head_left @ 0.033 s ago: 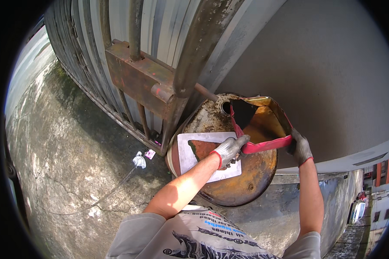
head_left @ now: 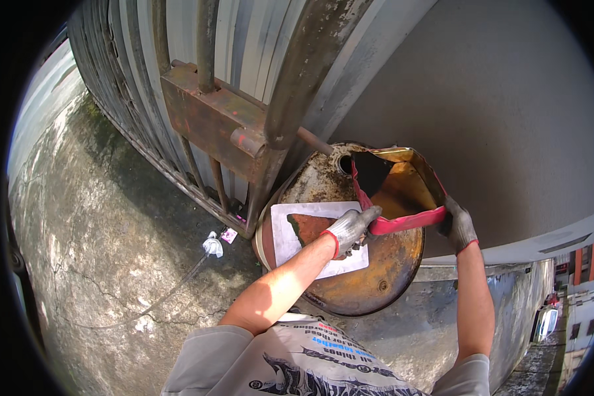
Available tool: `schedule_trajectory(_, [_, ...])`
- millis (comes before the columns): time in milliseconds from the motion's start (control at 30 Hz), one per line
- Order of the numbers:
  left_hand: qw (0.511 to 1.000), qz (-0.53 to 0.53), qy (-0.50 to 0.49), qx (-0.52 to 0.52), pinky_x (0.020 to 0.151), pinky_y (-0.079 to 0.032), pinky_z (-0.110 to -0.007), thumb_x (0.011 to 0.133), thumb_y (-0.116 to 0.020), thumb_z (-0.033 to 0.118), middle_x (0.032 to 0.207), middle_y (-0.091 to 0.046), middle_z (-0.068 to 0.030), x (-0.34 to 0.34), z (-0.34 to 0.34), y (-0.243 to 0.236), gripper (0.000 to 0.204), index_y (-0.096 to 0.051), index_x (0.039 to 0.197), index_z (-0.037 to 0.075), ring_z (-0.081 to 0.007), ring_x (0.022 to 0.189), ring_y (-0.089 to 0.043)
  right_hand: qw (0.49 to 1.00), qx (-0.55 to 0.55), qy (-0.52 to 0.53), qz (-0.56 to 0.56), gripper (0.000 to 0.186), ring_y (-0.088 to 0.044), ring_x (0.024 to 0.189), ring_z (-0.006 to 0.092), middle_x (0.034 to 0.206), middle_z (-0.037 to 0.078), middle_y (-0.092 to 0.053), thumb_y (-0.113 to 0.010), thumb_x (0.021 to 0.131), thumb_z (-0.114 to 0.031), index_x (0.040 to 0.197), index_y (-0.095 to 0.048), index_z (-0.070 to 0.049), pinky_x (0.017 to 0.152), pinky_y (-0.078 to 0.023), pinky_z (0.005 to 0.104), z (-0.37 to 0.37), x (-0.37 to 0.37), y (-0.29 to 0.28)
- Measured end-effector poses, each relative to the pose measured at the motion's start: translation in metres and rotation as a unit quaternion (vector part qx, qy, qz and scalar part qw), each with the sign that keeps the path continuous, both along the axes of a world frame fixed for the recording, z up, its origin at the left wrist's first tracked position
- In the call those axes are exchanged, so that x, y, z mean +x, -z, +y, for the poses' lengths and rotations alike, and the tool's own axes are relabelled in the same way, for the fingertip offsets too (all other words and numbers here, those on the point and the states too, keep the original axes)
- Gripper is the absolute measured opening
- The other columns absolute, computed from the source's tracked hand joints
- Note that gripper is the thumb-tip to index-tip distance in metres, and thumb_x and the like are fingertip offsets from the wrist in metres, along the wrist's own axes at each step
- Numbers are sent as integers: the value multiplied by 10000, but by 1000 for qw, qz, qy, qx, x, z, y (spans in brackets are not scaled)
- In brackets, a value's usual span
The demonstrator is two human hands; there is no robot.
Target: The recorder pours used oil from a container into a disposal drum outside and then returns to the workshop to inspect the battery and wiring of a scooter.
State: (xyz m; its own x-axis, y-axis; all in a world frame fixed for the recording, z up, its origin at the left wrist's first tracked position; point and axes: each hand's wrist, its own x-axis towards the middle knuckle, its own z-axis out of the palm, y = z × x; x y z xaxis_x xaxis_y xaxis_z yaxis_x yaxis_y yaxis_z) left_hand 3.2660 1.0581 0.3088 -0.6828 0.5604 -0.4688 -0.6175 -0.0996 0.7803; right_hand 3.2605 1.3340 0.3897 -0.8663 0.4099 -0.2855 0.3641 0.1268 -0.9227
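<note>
An open metal can (head_left: 408, 226) with a red outside and a gold-coloured inside is between my hands, above a rusty drum (head_left: 393, 274). Its mouth faces up toward me. A grey work glove with a red cuff covers my left hand (head_left: 350, 231), whose thumb presses on the can's near left rim; its lower fingers look dark and partly hidden. My right hand (head_left: 461, 228), gloved the same way, grips the near right corner, with its fingers mostly behind the wall. Below my left forearm, a white board (head_left: 336, 267) lies on the drum top with a reddish-brown broken piece (head_left: 310, 228) on it.
The drum has a round dark opening (head_left: 345, 165) beside the can's far left edge. A metal gate with a rusty lock box (head_left: 211, 119) rises at the left, and a grey wall (head_left: 508, 132) stands at the right. White litter (head_left: 212, 245) lies on cracked concrete.
</note>
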Motion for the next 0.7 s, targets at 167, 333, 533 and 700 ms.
schedule_trajectory(167, [1000,-7,-8,7,316,-185,-263,866,-446,577,451,-345,33,-1,3,7,541,-519,665,80,-83,321,-281,1000,17,-11,-20,274,-446,461,72,620,-35,-521,-592,842,-364,929,-642,-109,414,-346,232,-5,1,-8])
schedule_trajectory(333, [1000,-7,-3,3,321,-196,-269,868,-448,573,453,-347,31,-1,2,6,536,-512,660,83,-83,330,-293,999,27,-16,-22,273,-448,459,75,626,-32,-523,-591,844,-365,927,-639,-110,411,-346,231,-6,1,-8])
schedule_trajectory(533, [1000,0,19,1,370,-275,-308,863,-430,597,523,-405,-12,-4,1,7,581,-487,628,69,-118,416,-365,1000,25,8,-9,258,-446,452,76,618,-32,-518,-595,841,-369,895,-631,-119,403,-341,231,-7,-1,-8])
schedule_trajectory(700, [1000,-2,13,3,375,-270,-309,863,-439,592,528,-403,-8,-2,-2,2,571,-483,621,77,-117,425,-359,999,42,6,-11,269,-454,464,75,626,-31,-523,-596,839,-377,906,-626,-118,412,-349,230,-12,-1,-12])
